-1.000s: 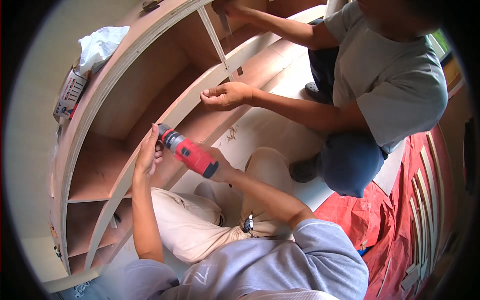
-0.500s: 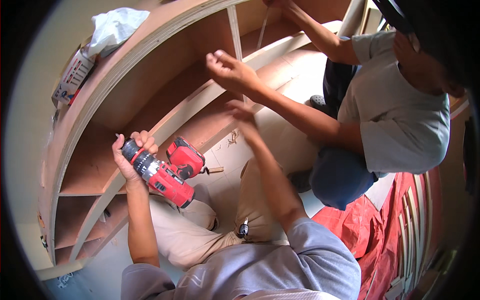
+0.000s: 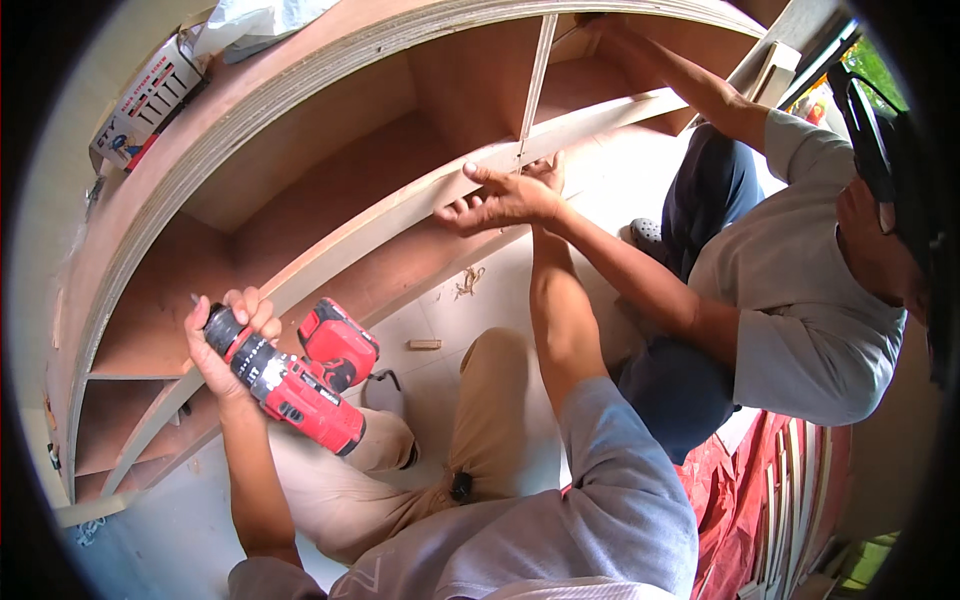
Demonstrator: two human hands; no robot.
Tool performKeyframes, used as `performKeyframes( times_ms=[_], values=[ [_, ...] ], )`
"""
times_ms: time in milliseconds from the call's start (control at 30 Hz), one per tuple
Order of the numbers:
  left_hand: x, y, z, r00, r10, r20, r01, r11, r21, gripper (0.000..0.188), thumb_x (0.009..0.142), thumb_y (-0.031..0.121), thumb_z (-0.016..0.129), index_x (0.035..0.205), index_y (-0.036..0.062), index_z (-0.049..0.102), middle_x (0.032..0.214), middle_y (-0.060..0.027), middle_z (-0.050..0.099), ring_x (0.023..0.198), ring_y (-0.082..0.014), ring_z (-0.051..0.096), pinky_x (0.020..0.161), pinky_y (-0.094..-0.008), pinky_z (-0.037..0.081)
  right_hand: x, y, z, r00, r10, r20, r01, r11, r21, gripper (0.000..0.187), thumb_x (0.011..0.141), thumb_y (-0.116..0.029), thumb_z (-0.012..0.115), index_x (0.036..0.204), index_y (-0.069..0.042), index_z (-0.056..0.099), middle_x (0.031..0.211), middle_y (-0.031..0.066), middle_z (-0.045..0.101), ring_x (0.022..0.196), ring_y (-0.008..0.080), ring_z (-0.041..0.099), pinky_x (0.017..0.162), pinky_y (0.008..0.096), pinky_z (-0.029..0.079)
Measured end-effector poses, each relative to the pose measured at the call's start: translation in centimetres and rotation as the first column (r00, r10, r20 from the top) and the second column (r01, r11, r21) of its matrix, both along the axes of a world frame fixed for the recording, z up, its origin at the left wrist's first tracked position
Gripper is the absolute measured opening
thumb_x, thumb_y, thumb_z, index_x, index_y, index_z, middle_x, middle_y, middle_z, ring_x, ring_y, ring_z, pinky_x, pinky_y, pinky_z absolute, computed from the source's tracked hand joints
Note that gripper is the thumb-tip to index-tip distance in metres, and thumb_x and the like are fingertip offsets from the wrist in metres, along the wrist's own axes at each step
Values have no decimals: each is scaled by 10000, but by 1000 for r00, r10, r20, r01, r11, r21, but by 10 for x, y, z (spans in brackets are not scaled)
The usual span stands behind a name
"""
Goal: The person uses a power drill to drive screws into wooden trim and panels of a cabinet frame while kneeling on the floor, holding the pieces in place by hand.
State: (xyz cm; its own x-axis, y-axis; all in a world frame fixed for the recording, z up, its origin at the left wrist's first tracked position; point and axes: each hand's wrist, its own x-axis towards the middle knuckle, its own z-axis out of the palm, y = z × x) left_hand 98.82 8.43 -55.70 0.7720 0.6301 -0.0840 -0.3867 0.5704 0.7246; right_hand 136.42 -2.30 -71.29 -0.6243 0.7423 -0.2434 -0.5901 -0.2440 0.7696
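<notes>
My left hand [image 3: 228, 345] is closed around the black chuck end of a red and black cordless drill [image 3: 305, 400]. The drill slants down to the right, its battery end pointing up and away from me. A small grey tip pokes out by my fingers. My right hand [image 3: 544, 176] reaches up to the pale front rail [image 3: 400, 196] of a curved wooden shelf unit, just below the upright divider [image 3: 538, 75]. Its visible fingers are apart; a co-worker's hand [image 3: 505, 198] partly hides it. Whether my fingers touch the rail, I cannot tell.
A co-worker [image 3: 800, 270] crouches at the right, one arm reaching into the shelf unit. On the unit's top lie a screw box [image 3: 150, 95] and a white plastic bag [image 3: 262, 25]. A wood offcut [image 3: 424, 344] and shavings [image 3: 468, 282] lie on the floor. Red sheeting [image 3: 735, 490] and wooden strips [image 3: 792, 490] lie lower right.
My right hand has moved up and right to the rail under the divider. The co-worker's near hand has lowered beside it. The drill sits lower and farther left in view, still in my left hand.
</notes>
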Motion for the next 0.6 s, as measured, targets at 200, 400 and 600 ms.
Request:
performKeyframes(
  times_ms=[200,400,600],
  values=[
    [3,6,-15,999,25,-24,-25,999,28,450,865,397,453,646,5,434,656,-30,320,574,-115,280,500,-248,255,47,-7,-54,564,-497,660,513,837,191,670,863,-565,365,1329,-91,278,1109,68,470,1058,197,442,898,480,375],
    [17,5,-17,997,48,-55,-46,998,48,452,872,403,439,648,11,432,653,-26,317,580,-112,277,502,-249,250,95,-31,-105,62,-344,-937,515,815,-265,454,892,-445,432,1283,-591,255,1147,-102,496,1111,220,457,884,774,142],
    [12,5,-18,998,46,-31,-45,997,59,434,872,388,465,654,16,410,658,-24,304,576,-109,267,484,-245,240,83,-32,-86,-202,-276,-940,-7,960,-281,499,846,-354,501,1250,-546,279,1174,-11,477,1040,224,497,803,742,267]
  ],
)
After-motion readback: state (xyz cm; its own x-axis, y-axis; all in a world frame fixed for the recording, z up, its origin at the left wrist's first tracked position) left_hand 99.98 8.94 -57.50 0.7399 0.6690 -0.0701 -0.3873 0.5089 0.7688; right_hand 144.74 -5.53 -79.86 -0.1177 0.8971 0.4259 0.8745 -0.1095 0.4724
